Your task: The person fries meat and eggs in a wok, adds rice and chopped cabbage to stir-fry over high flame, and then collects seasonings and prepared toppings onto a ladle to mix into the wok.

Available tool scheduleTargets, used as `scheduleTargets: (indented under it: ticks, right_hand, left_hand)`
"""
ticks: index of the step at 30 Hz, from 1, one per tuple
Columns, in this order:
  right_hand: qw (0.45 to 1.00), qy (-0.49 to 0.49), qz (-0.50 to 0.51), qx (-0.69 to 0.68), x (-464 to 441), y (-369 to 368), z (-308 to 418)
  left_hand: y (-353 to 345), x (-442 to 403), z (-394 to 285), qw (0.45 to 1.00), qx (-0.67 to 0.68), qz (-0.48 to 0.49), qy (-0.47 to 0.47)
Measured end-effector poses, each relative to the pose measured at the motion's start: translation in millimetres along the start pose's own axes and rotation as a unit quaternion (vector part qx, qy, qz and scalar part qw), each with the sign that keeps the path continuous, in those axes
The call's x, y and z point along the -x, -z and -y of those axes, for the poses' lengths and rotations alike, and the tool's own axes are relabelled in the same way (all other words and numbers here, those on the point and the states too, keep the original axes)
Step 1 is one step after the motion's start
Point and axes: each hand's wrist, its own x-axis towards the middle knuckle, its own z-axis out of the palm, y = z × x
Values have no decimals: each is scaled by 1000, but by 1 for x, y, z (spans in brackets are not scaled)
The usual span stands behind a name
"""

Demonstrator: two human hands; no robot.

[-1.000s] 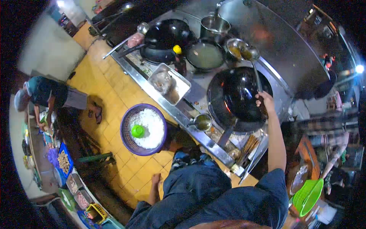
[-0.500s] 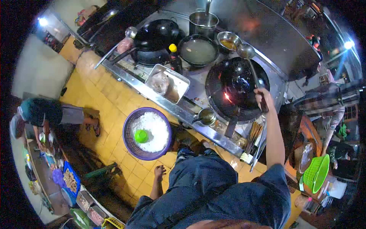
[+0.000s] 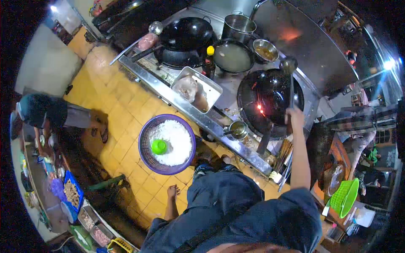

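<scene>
Your right hand (image 3: 295, 118) is wrapped round the ladle (image 3: 292, 90), its scoop by the far rim of the wok (image 3: 276, 95); your left hand (image 3: 172, 192) hangs well apart from the wok, spread or curled I cannot tell. Swinging the scoop left might bump the metal bowl (image 3: 265, 50) behind the wok, and leaning toward the orange glow (image 3: 260, 109) at the wok's left could burn you.

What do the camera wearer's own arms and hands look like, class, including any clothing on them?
Dark blue short sleeves cover the upper arms, leaving the forearms uncovered. The left hand and right hand are ungloved. No watch shows; rings are too small to tell.
</scene>
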Motion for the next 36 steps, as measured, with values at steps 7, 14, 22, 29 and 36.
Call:
scheduleTargets:
  ticks: [7, 14, 22, 29, 36]
  right_hand:
    - [911, 172, -188, 323, 125, -11, -126]
    - [978, 10, -10, 206, 133, -31, -43]
    - [848, 357, -26, 391, 58, -165, 9]
    - [867, 385, 272, 161, -35, -425, 85]
    - [783, 374, 229, 442, -70, -496, 32]
  left_hand:
    - [10, -41, 23, 994, 20, 85, 71]
    - [-29, -17, -31, 998, -62, 29, 2]
    - [-20, -3, -4, 997, 42, -55, -37]
    - [-13, 24, 53, 986, 120, -67, 96]
    - [-17, 27, 144, 955, 284, -86, 27]
